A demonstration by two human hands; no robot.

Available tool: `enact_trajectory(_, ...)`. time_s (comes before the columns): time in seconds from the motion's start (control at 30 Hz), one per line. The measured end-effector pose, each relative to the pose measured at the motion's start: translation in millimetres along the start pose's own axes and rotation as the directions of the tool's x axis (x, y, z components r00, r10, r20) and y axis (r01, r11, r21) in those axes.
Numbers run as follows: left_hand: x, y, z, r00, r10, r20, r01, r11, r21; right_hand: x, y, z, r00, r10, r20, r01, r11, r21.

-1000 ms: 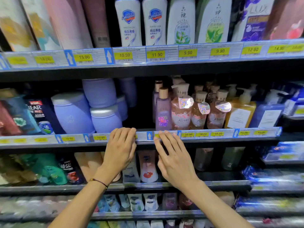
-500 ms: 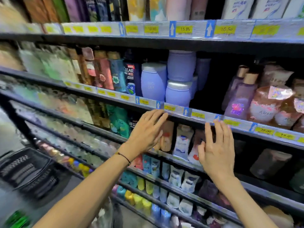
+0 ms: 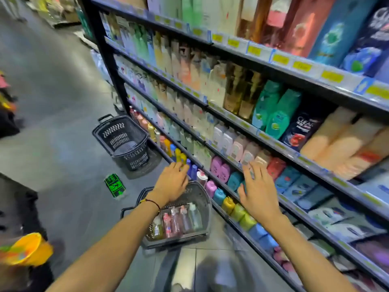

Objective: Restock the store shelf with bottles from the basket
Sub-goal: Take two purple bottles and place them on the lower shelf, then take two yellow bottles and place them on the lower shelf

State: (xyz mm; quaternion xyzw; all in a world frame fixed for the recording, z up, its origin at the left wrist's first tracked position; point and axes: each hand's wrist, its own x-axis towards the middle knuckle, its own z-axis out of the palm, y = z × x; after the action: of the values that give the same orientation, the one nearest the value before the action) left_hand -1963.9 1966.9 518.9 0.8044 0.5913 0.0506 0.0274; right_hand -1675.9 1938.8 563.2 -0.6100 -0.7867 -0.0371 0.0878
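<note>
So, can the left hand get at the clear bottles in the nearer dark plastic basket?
Probably yes. The left hand is open, over the nearer dark plastic basket on the floor; the clear bottles lie uncovered in it, and nothing sits between.

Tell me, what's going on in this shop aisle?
A person is standing beside a tall store shelf packed with toiletries. Both hands are open and empty. The left hand hovers over a dark plastic mesh basket on the floor, which holds several clear pump bottles. The right hand is close to the shelf front. A second dark basket stands further along the aisle.
</note>
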Motion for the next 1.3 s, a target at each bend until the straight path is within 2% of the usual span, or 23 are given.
enact_trajectory(0.23, -71, -111, 51, 0.967, -0.185, 0.176, 0.199, 0.978, -0.067, 30, -105, 73, 0.953, -0.084, 0.291, 0.064, 0.995, 0.078)
enact_trajectory(0.43, -98, -154, 114, 0.882, -0.295, 0.368, 0.347, 0.934, -0.082, 53, -135, 140, 0.901, -0.203, 0.382, 0.165, 0.978, 0.131)
enact_trajectory(0.53, -101, -161, 146, 0.842, -0.337, 0.422, 0.436, 0.885, -0.164, 69, -144, 194, 0.835, -0.237, 0.497, 0.179, 0.970, 0.162)
enact_trajectory(0.67, -99, -170, 196, 0.768, -0.402, 0.498, 0.540, 0.825, -0.167, 84, -154, 269, 0.729, -0.246, 0.639, 0.126, 0.966, 0.227)
enact_trajectory(0.77, -94, -186, 240, 0.716, -0.438, 0.543, 0.592, 0.794, -0.140, 84, -162, 341, 0.653, -0.279, 0.704, 0.155, 0.959, 0.236)
enact_trajectory(0.83, -92, -203, 276, 0.694, -0.475, 0.540, 0.626, 0.769, -0.128, 84, -169, 383, 0.586, -0.294, 0.755, 0.141, 0.955, 0.262)
enact_trajectory(0.93, -89, -232, 335, 0.687, -0.535, 0.491, 0.665, 0.736, -0.129, 79, -181, 455, 0.576, -0.283, 0.766, 0.073, 0.952, 0.297)
enact_trajectory(1.1, -80, -273, 446, 0.757, -0.521, 0.395, 0.579, 0.814, -0.036, 68, -218, 579, 0.521, -0.281, 0.806, -0.017, 0.941, 0.339)
enact_trajectory(1.17, -79, -281, 485, 0.759, -0.511, 0.403, 0.550, 0.835, 0.024, 65, -236, 626, 0.498, -0.254, 0.829, -0.096, 0.934, 0.344)
enact_trajectory(1.3, -92, -289, 541, 0.746, -0.561, 0.358, 0.576, 0.814, 0.075, 60, -271, 707, 0.514, -0.171, 0.841, -0.291, 0.887, 0.358)
